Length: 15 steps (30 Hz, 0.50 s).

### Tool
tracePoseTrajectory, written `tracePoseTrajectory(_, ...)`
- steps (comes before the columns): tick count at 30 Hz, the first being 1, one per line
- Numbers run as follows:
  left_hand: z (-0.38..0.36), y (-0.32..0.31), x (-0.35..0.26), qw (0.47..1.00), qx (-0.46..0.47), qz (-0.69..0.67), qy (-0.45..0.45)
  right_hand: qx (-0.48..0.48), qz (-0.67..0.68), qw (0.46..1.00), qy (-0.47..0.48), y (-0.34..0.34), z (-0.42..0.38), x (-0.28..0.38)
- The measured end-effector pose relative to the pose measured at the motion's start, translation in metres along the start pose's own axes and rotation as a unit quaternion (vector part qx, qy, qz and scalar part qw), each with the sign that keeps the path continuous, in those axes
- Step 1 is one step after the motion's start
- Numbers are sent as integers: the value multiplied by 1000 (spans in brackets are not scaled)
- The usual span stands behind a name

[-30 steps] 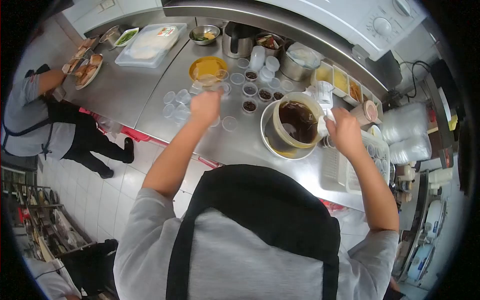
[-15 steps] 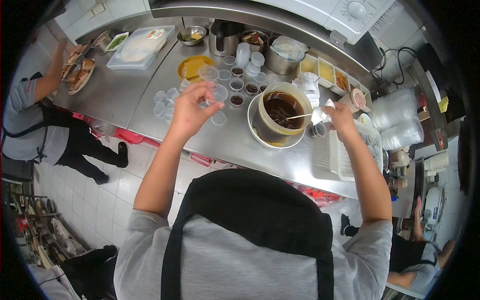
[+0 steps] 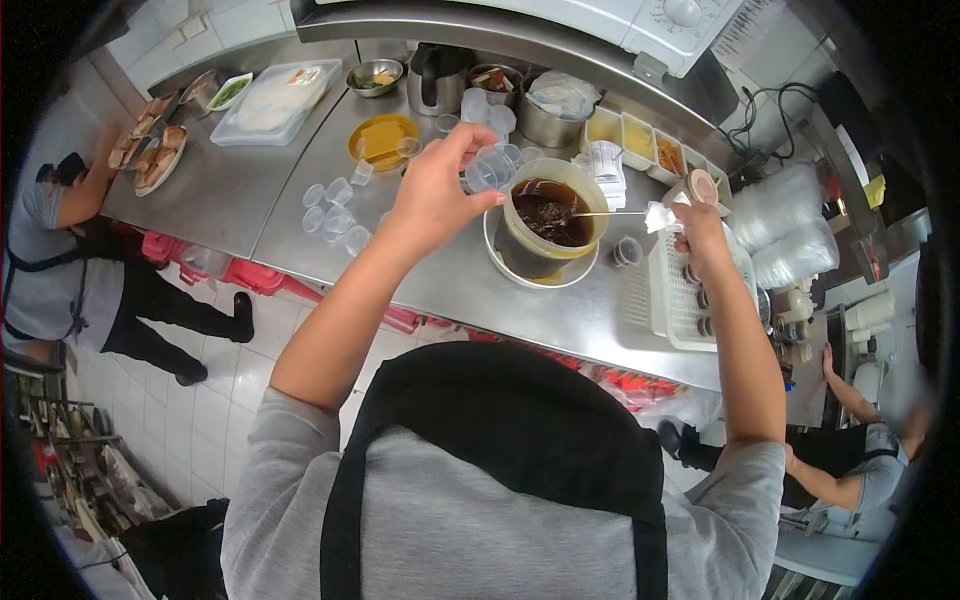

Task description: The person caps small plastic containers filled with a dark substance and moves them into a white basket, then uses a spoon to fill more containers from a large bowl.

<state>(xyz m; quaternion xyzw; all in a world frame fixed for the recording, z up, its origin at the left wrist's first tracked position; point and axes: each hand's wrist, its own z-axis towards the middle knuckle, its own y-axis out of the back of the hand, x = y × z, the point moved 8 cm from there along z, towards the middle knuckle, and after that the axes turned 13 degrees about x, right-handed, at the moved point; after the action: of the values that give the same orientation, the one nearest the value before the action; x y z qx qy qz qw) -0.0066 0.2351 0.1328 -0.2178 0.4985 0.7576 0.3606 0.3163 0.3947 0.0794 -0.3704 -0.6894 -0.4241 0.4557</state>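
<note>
My left hand [image 3: 440, 195] pinches a small clear plastic cup [image 3: 491, 169] at the left rim of a tub [image 3: 522, 245]. Dark brown liquid [image 3: 548, 208] fills much of that tub, which stands in a white bowl [image 3: 572, 274]. On the right, my right hand [image 3: 703, 238] is closed round a thin metal handle [image 3: 625, 213] with white tissue [image 3: 660, 217] wrapped about its end. The handle's far end is hidden in the liquid. More clear cups [image 3: 338, 218] are grouped on the steel counter [image 3: 430, 275] left of my left forearm.
A white basket [image 3: 672, 300] holding small filled cups lies under my right forearm. Behind the tub stand a steel pot [image 3: 552, 128] and white food containers [image 3: 640, 140]. A yellow lid [image 3: 384, 140] rests farther left. Co-workers [image 3: 75, 230] are at both sides.
My left hand has moved right with the clear cup, from above the loose cups to the tub's rim. My right hand still grips the handle; the liquid's surface now looks stirred up.
</note>
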Motion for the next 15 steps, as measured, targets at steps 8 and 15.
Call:
tracePoseTrajectory(8, 23, -38, 3, 995, 74, 46, 41, -25, 5, 998, 50, 34, -11, 43)
tracePoseTrajectory(15, 36, -73, 5, 991, 68, -71, 85, -42, -155, 967, 196, -1, -48, 118)
